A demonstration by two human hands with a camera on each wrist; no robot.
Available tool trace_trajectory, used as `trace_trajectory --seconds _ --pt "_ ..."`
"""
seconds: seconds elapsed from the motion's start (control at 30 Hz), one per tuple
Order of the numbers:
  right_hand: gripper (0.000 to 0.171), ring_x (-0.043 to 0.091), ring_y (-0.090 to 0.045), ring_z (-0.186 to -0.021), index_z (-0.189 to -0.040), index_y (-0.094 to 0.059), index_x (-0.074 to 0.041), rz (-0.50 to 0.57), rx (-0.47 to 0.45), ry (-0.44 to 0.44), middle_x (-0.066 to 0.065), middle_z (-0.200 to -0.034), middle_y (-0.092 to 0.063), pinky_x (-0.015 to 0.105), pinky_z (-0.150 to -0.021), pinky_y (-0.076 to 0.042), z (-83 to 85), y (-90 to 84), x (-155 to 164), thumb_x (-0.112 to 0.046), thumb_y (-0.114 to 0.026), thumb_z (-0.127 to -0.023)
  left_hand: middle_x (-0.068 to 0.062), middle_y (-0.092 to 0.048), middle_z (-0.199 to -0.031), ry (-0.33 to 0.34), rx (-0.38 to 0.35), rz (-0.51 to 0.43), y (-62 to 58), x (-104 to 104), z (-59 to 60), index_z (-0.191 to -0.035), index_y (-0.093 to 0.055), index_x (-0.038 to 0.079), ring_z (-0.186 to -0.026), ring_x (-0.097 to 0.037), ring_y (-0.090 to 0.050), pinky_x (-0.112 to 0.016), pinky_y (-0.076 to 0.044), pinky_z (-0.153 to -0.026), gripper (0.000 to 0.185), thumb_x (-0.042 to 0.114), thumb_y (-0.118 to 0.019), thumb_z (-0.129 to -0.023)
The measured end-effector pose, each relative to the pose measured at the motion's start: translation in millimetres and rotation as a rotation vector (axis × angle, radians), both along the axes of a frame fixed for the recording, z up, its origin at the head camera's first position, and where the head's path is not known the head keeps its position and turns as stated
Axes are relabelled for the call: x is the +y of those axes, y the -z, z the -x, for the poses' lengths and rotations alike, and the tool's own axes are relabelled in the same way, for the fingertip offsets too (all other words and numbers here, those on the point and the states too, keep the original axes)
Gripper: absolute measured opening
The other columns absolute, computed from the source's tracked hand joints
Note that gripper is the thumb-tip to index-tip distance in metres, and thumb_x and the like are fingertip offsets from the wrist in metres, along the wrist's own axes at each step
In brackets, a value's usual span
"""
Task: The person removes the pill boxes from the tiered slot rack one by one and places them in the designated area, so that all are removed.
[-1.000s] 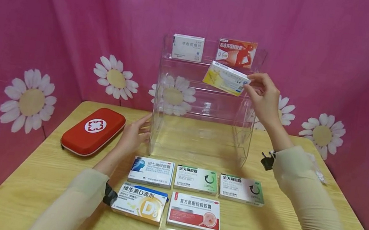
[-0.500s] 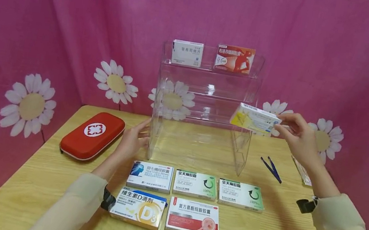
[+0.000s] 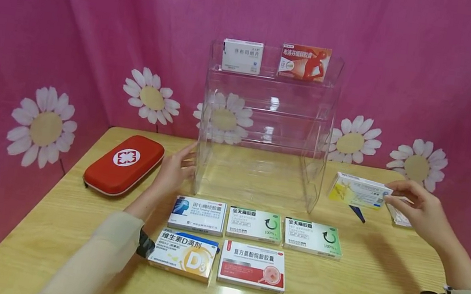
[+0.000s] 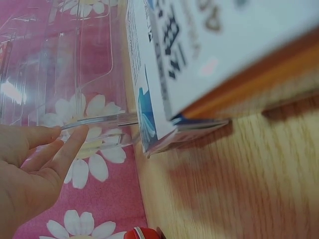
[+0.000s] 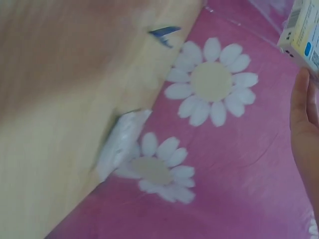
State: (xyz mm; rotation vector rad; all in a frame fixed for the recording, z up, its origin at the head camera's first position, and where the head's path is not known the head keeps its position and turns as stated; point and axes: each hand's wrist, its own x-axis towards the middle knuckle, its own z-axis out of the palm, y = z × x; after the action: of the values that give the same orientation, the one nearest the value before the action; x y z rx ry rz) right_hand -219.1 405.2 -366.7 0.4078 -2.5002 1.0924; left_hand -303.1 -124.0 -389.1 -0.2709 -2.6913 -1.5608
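Note:
My right hand (image 3: 422, 213) pinches the right end of a white and yellow medicine box (image 3: 358, 191), held tilted above the table right of the clear tiered display rack (image 3: 261, 173). That box (image 5: 305, 35) shows only partly in the right wrist view, at the top right corner. My left hand (image 3: 173, 171) reaches to the rack's left side, its extended fingers touching the clear wall (image 4: 102, 119). On the rack's top tier stand a white medicine box (image 3: 242, 56) and a red-orange one (image 3: 304, 63); the lower tiers hold no boxes.
Several medicine boxes lie flat before the rack, among them an orange vitamin D box (image 3: 184, 255) and a red-white one (image 3: 252, 266). A red first-aid case (image 3: 124, 165) sits left. Blue tweezers (image 3: 357, 214) and a white packet (image 3: 400, 213) lie right; a pink curtain (image 3: 282, 8) hangs behind.
My right hand has carried the white and yellow box from before the rack's upper tiers down and rightward, past the rack's right side. My left hand stays at the rack's left wall.

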Motion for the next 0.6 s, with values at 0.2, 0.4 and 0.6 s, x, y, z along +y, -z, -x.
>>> trace_trajectory --seconds 0.2,0.4,0.6 --pt "0.024 -0.015 -0.059 -0.087 -0.116 -0.061 -0.001 -0.033 -0.117 -0.013 -0.027 -0.101 -0.060 0.006 -0.065 -0.049 -6.1 12.6 19 -0.002 -0.064 -0.092 -0.019 -0.052 -0.145 0.007 0.012 0.016 -1.2 -1 0.8 -0.154 -0.031 0.020 -0.126 -0.036 -0.059 -0.042 -0.057 -0.092 0.070 -0.003 -0.058 -0.094" --pt "0.024 -0.015 -0.060 -0.089 -0.114 -0.061 -0.001 -0.023 -0.143 -0.076 -0.024 -0.102 -0.061 0.006 -0.068 -0.051 -9.8 24.5 33 0.002 -0.065 -0.090 -0.021 -0.051 -0.145 0.010 0.006 0.006 -1.0 -1 1.5 -0.154 -0.031 0.019 -0.126 -0.037 -0.059 -0.043 -0.057 -0.092 0.069 -0.004 -0.057 -0.094" --pt "0.022 -0.008 -0.061 -0.087 -0.113 -0.062 0.001 -0.024 -0.208 -0.075 -0.019 -0.099 -0.062 0.008 -0.069 -0.051 -17.0 34.2 43 0.000 -0.065 -0.090 -0.020 -0.051 -0.145 0.009 0.008 0.012 0.5 0 1.1 -0.154 -0.031 0.019 -0.125 -0.037 -0.059 -0.043 -0.057 -0.092 0.069 -0.004 -0.057 -0.094"
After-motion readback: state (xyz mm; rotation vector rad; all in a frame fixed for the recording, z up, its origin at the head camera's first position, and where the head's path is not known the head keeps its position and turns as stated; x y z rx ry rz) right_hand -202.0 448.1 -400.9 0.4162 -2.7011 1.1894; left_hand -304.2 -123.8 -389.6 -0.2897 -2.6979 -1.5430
